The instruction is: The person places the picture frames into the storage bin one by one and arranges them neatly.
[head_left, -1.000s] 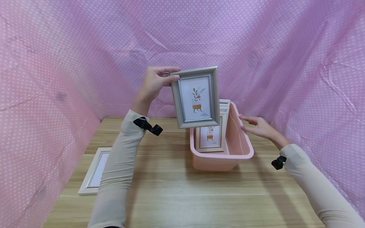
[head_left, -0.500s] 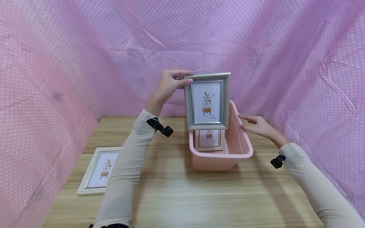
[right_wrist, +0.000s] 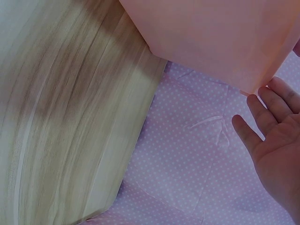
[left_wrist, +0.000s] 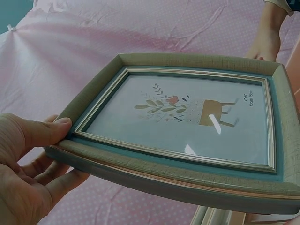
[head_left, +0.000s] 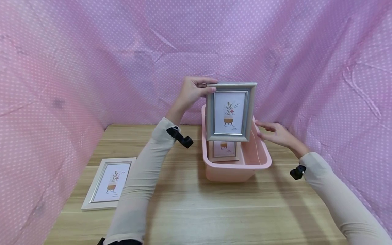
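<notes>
My left hand (head_left: 190,92) pinches the upper left corner of a grey-green picture frame (head_left: 209,112), thumb on the front. The frame hangs upright above a pink plastic bin (head_left: 235,175), its plant picture facing me. In the left wrist view, the left thumb (left_wrist: 44,131) lies on the border of the picture frame (left_wrist: 93,93) and the fingers are beneath. A lighter picture frame (head_left: 224,149) leans inside the bin, partly hidden by the held one. My right hand (head_left: 277,134) touches the bin's right rim, its fingers (right_wrist: 265,115) fairly straight beside the bin wall (right_wrist: 211,42).
A white picture frame (head_left: 99,185) lies face up on the wooden table (head_left: 196,211) at left, partly covered by my left sleeve (head_left: 137,180). Pink dotted cloth (head_left: 137,68) hangs behind and at both sides.
My left hand has carried the grey-green picture frame rightward and slightly down, over the bin. More of the white frame at left shows. My right hand stays at the rim.
</notes>
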Action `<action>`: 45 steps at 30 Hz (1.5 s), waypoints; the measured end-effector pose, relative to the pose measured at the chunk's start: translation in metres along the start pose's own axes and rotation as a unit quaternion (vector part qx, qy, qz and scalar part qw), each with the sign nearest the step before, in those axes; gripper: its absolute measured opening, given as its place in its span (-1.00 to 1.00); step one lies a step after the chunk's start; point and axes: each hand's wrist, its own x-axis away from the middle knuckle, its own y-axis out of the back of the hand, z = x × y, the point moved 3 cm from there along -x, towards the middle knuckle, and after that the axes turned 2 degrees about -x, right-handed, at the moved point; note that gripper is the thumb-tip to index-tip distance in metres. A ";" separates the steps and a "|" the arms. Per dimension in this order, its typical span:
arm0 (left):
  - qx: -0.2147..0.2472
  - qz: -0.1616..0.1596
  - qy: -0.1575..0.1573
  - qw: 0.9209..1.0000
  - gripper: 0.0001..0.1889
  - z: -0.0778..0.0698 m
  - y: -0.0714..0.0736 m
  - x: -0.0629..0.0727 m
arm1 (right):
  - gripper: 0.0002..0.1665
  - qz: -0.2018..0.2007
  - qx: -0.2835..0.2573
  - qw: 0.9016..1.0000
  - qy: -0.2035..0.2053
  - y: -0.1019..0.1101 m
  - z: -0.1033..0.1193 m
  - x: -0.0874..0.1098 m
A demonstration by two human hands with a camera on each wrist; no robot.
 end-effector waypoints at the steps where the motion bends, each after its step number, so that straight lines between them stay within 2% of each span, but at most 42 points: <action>1: -0.002 0.003 -0.002 1.000 -0.72 0.000 -0.002 0.000 | -0.33 0.000 0.001 1.000 -0.002 0.000 0.000 0.000; 6: -0.014 0.014 0.002 1.000 -0.73 0.005 -0.011 -0.002 | -0.33 0.002 0.003 1.000 -0.007 0.000 0.000 0.000; 13: -0.033 0.022 -0.010 0.999 -0.75 0.008 -0.020 -0.001 | -0.33 0.005 0.001 1.000 -0.006 0.001 -0.001 0.000; 18: -0.032 0.028 0.007 0.999 -0.74 0.011 -0.023 0.000 | -0.34 0.004 0.002 1.000 -0.002 0.001 -0.002 0.000; 30: -0.053 0.035 0.029 0.998 -0.73 0.022 -0.024 0.002 | -0.36 -0.003 -0.001 1.000 0.016 0.000 -0.001 0.000; 39: -0.066 0.041 0.020 0.997 -0.74 0.032 -0.022 0.001 | -0.34 0.002 0.000 1.000 0.003 0.001 -0.001 0.000; 45: -0.064 0.054 0.031 0.996 -0.73 0.036 -0.021 0.000 | -0.35 0.003 0.003 1.000 -0.002 0.001 -0.002 -0.001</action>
